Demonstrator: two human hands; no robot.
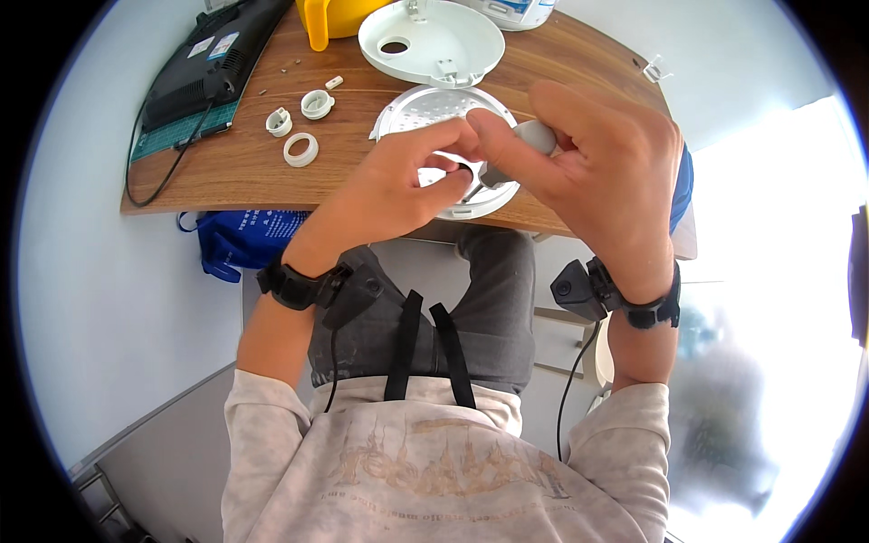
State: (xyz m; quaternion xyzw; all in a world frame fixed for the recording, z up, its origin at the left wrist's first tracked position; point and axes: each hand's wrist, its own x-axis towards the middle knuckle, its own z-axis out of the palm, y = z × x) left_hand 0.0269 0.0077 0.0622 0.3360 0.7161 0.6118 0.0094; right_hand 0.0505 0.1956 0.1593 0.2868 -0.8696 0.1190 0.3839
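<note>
My right hand [597, 149] is closed round a grey screwdriver [536, 137], its shaft slanting down to the left. Close beside its tip, my left hand [398, 185] has thumb and fingers pinched together; what they hold, if anything, is mostly hidden. Both hands are above a round white perforated plate [416, 102] at the table's near edge, covering part of it. Just beyond lies a round white lid [421, 45] with a hole in it. Left of the plate are a white ring [300, 150], two small white caps [317, 104] and a tiny white piece [334, 82].
On the wooden table [244, 176], a black device [195, 77] with a cable stands by a green mat [163, 136] at left. A yellow container [339, 16] and a white tub [514, 11] are at the back. A blue bag [237, 237] hangs below the left edge.
</note>
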